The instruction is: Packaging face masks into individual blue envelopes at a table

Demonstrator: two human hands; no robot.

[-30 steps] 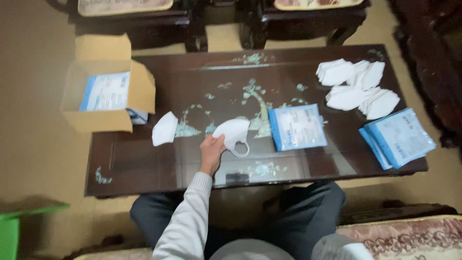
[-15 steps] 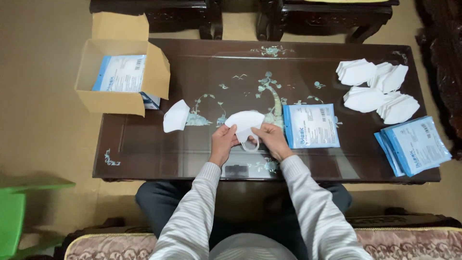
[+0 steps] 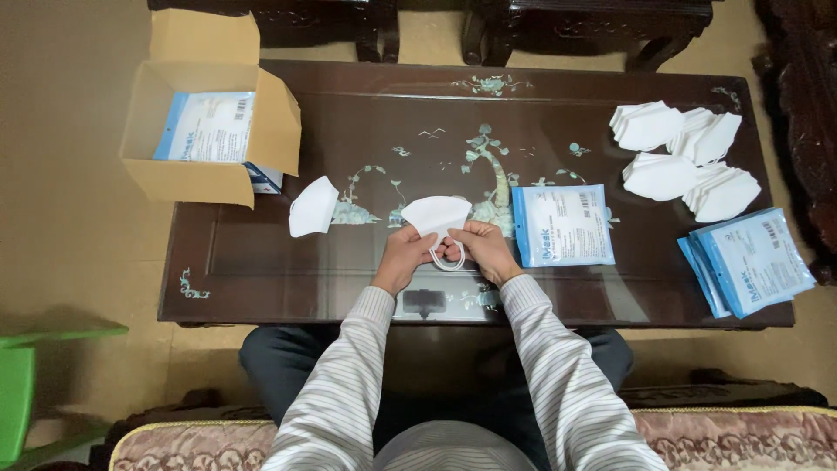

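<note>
flat blue-and-white pouch [image 3: 563, 225] — lies on the worktop [image 3: 261, 262], just right of centre | stack of like blue pouches [image 3: 750, 260] — at the right edge, fanned, overlapping | open brown cardboard box [image 3: 209, 131] — at the left end, overhanging the corner | blue-white packet [image 3: 207, 127] — lies flat inside the box

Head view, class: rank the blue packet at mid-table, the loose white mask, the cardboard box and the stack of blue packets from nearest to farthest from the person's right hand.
1. Blue packet, just right of the right hand.
2. Loose mask, to the left, past the left hand.
3. Stack of packets, at the table's right edge.
4. Cardboard box, at the far left corner.
</note>
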